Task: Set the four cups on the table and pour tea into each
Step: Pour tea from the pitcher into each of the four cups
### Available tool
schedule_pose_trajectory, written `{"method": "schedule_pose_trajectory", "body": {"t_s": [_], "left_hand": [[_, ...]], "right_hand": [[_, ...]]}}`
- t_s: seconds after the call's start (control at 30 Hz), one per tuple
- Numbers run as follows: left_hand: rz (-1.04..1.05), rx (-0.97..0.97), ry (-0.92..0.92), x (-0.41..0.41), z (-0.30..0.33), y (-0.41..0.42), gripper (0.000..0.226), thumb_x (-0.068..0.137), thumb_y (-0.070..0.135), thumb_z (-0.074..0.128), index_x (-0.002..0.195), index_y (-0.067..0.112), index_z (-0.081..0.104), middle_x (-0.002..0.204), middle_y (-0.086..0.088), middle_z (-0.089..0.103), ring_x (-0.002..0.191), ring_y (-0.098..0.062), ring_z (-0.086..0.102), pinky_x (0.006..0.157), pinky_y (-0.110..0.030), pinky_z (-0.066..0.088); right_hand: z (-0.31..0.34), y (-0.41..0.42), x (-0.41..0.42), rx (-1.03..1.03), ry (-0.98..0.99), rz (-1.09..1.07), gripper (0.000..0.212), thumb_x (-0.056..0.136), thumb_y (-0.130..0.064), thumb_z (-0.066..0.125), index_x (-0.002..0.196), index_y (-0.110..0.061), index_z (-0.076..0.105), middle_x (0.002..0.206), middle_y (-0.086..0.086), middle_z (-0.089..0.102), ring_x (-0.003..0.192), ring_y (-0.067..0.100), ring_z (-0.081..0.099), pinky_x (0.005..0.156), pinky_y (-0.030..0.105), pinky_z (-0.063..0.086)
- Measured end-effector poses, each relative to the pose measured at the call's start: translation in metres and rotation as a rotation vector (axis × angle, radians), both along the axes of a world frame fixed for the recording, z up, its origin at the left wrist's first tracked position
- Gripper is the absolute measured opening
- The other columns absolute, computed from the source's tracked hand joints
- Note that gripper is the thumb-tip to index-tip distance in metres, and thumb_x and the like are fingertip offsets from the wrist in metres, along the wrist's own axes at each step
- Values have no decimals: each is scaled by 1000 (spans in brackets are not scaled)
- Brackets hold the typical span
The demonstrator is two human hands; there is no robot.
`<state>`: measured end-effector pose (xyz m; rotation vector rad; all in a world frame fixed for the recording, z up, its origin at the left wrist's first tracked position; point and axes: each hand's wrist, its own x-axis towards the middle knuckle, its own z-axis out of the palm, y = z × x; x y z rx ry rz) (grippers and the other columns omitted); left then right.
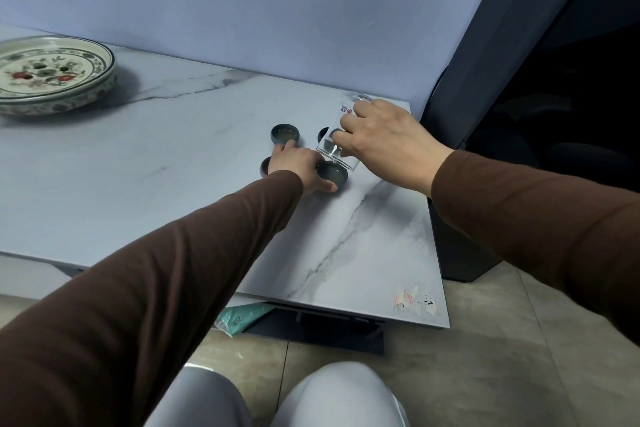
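Note:
Several small dark cups stand in a cluster on the marble table (156, 184). The far-left cup (284, 134) shows liquid inside. The near-right cup (332, 174) sits under the lip of a clear glass pitcher (341, 135), which my right hand (384, 142) holds tilted steeply over it. My left hand (298, 166) rests among the cups, thumb against the near-right cup, and hides most of the near-left cup (265, 166). The far-right cup (323, 134) is mostly hidden behind the pitcher.
A wide painted ceramic tray (52, 74) sits at the table's far left. The table's right edge lies close to the cups, beside a dark cabinet (519, 114). A teal packet (239, 317) pokes out under the tabletop. My knees are below.

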<state>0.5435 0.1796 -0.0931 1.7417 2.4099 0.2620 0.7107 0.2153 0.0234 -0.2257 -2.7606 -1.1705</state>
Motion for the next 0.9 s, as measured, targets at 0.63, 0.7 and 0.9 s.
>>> {"method": "schedule_pose_trajectory", "body": {"t_s": [0.63,0.7,0.9], "left_hand": [[-7,-21,44,9,17,-9,82,68,71,61,136,28,48,131,-2,57,127,-28,41,103,-39,30],[-15,37,23,7,27,-15,82,70,67,63,140,28,44,135,0,55,128,-27,40,104,-39,31],[-24,189,22,-8,64,-48,47,82,45,62,126,28,54,124,5,63,120,-24,45,96,-38,37]], "right_hand": [[-35,43,33,-1435,933,-782,36,93,-41,55,64,-20,62,91,-2,72,78,20,59,72,30,43],[-32,37,34,-1482,987,-749,36,93,-40,54,64,-20,61,84,-7,69,81,17,60,74,30,44],[-27,20,31,-1625,1076,-611,33,99,-38,49,78,-15,61,76,-6,57,70,10,49,66,27,38]]}}
